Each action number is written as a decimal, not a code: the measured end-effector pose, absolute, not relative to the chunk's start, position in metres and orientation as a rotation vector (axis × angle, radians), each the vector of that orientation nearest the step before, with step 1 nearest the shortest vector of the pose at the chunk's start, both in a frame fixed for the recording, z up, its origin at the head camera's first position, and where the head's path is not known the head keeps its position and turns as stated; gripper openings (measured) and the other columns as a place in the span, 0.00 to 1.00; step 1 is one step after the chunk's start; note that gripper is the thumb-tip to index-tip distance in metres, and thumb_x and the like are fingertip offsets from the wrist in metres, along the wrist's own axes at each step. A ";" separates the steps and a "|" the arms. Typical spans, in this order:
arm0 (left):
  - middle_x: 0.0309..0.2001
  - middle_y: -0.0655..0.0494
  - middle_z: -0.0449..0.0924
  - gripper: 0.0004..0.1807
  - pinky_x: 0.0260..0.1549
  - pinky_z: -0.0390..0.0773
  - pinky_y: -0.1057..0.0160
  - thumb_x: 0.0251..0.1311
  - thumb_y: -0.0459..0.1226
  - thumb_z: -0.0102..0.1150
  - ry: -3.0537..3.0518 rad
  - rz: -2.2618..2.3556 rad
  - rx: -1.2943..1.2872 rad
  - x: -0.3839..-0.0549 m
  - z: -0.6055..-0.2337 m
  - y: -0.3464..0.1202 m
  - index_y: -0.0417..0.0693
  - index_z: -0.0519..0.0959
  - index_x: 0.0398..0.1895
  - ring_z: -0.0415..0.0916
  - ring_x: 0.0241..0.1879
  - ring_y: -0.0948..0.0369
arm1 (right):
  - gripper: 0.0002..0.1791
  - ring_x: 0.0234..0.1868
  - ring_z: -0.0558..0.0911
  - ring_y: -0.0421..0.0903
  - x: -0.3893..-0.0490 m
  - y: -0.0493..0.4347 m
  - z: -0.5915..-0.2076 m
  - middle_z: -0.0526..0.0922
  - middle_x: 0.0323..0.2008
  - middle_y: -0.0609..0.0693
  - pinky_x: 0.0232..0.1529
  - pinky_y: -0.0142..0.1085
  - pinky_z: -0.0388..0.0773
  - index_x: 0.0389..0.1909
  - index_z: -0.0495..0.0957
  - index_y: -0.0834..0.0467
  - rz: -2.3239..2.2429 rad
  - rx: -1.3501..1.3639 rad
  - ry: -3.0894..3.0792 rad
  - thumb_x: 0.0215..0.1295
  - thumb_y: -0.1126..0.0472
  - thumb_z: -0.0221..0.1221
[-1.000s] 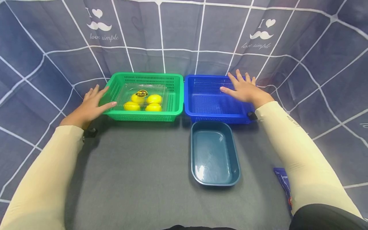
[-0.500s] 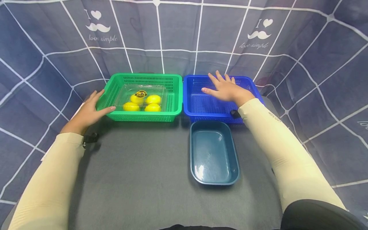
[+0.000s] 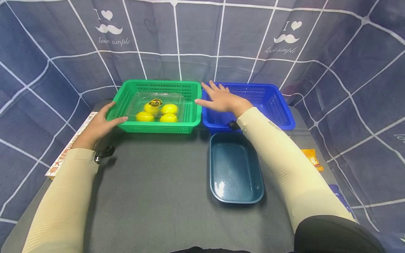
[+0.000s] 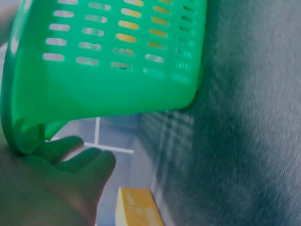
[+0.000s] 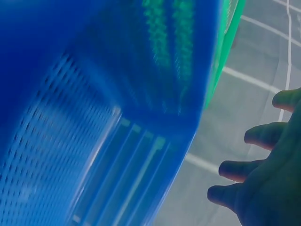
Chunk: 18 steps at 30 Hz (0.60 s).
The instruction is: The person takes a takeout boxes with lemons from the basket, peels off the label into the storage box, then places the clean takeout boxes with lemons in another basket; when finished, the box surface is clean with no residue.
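Observation:
A green basket point(image 3: 186, 128) holds a clear plastic box point(image 3: 133, 105) with several yellow round fruits point(image 3: 169, 109) in it. At its left end, my left hand point(image 3: 98, 126) lies with fingers extended along the rim and thumb over the front corner. The left wrist view shows those fingers point(image 4: 94, 162) straight beside the basket's wall. To the right stands a blue basket point(image 3: 286, 121) with nothing in it. My right hand point(image 3: 223, 100) is spread over its left part, thumb pointing at the green rim. In the right wrist view its fingers point(image 5: 240, 169) are apart, holding nothing.
In front of the blue basket stands a dark blue-green tub point(image 3: 211, 168). A white printed box point(image 3: 63, 154) lies by my left forearm. Right of my right arm are an orange packet point(image 3: 313, 160) and a blue packet point(image 3: 340, 195). Checked cloth point(image 3: 196, 35) surrounds the table.
My right hand has moved left across the blue basket, from its right end to its left. The left hand has shifted slightly towards me. The baskets and tub stay in place.

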<state>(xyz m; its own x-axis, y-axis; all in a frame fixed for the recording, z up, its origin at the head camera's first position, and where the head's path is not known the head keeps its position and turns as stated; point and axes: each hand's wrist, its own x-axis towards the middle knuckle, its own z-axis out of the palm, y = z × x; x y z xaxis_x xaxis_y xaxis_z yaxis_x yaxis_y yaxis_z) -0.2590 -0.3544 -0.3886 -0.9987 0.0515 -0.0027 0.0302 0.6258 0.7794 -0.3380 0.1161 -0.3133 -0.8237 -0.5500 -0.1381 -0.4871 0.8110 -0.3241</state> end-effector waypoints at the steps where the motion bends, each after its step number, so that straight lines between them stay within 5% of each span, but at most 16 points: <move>1: 0.83 0.36 0.42 0.58 0.73 0.48 0.30 0.68 0.56 0.66 2.797 1.375 0.063 -0.259 -0.389 -0.354 0.51 0.40 0.88 0.46 0.77 0.34 | 0.55 0.80 0.36 0.72 -0.337 0.111 -0.313 0.32 0.84 0.59 0.77 0.63 0.31 0.87 0.32 0.45 -0.412 -0.814 2.766 0.70 0.19 0.37; 5: 0.83 0.37 0.44 0.57 0.74 0.53 0.37 0.67 0.54 0.70 2.758 1.486 0.007 -0.260 -0.393 -0.354 0.51 0.43 0.88 0.51 0.75 0.38 | 0.55 0.80 0.34 0.71 -0.336 0.088 -0.313 0.30 0.85 0.56 0.78 0.62 0.31 0.86 0.31 0.42 -0.430 -0.845 2.741 0.70 0.19 0.38; 8: 0.82 0.39 0.49 0.55 0.72 0.63 0.53 0.68 0.47 0.71 2.634 1.721 -0.054 -0.260 -0.400 -0.353 0.52 0.45 0.87 0.57 0.73 0.45 | 0.56 0.80 0.33 0.69 -0.336 0.070 -0.314 0.29 0.84 0.57 0.77 0.63 0.32 0.86 0.31 0.43 -0.436 -0.876 2.720 0.69 0.18 0.38; 12: 0.77 0.41 0.56 0.53 0.57 0.77 0.70 0.65 0.31 0.72 2.256 2.231 -0.150 -0.260 -0.411 -0.347 0.55 0.51 0.87 0.69 0.63 0.56 | 0.56 0.81 0.31 0.68 -0.336 0.047 -0.316 0.28 0.84 0.58 0.77 0.65 0.32 0.86 0.31 0.45 -0.448 -0.901 2.687 0.70 0.19 0.39; 18: 0.71 0.48 0.64 0.50 0.44 0.83 0.71 0.62 0.21 0.69 1.908 2.636 -0.203 -0.258 -0.420 -0.337 0.56 0.59 0.84 0.77 0.47 0.64 | 0.58 0.82 0.34 0.59 -0.337 0.021 -0.324 0.30 0.84 0.56 0.79 0.56 0.34 0.87 0.32 0.50 -0.592 -0.867 2.629 0.71 0.20 0.42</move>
<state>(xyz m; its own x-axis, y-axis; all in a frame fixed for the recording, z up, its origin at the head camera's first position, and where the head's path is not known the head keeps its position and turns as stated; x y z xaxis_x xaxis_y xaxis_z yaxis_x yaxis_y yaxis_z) -0.2582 -0.3369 -0.4202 -0.9852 -0.1684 -0.0309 0.0232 -0.3101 0.9504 -0.3367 0.0206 -0.3236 -0.7689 -0.6191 -0.1596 -0.4911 0.7317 -0.4727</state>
